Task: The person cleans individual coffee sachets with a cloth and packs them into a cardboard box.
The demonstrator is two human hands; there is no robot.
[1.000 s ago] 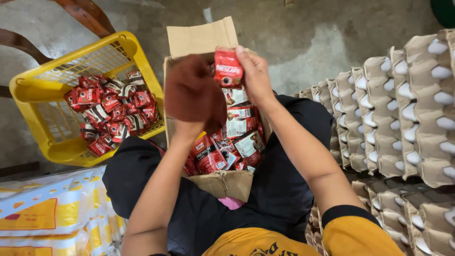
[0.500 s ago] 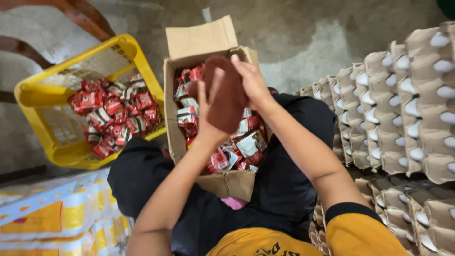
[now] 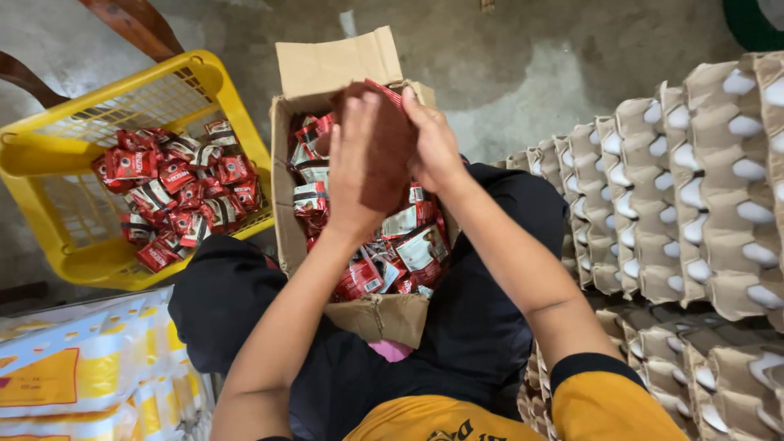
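The left hand [image 3: 353,167] and right hand [image 3: 431,140] press together around a dark red sachet [image 3: 385,155], both grasping it above the open cardboard box [image 3: 287,208] on the lap, handy for sorting. More red-and-white sachets fill the yellow basket [image 3: 57,208] (at left); egg trays [image 3: 694,188] stand right.

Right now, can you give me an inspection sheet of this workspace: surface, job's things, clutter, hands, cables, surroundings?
Surface: grey concrete floor; cardboard box sits on the person's lap.
Job's things: red sachets fill the box; more red sachets lie in the yellow plastic basket.
Clutter: pink scrap under the box.
Hands: left hand and right hand raised together over the box, pressing a dark red sachet between them.
Cables: nothing seen.
Surroundings: stacked egg trays on the right, yellow-and-white wrapped packs lower left, wooden chair legs behind.
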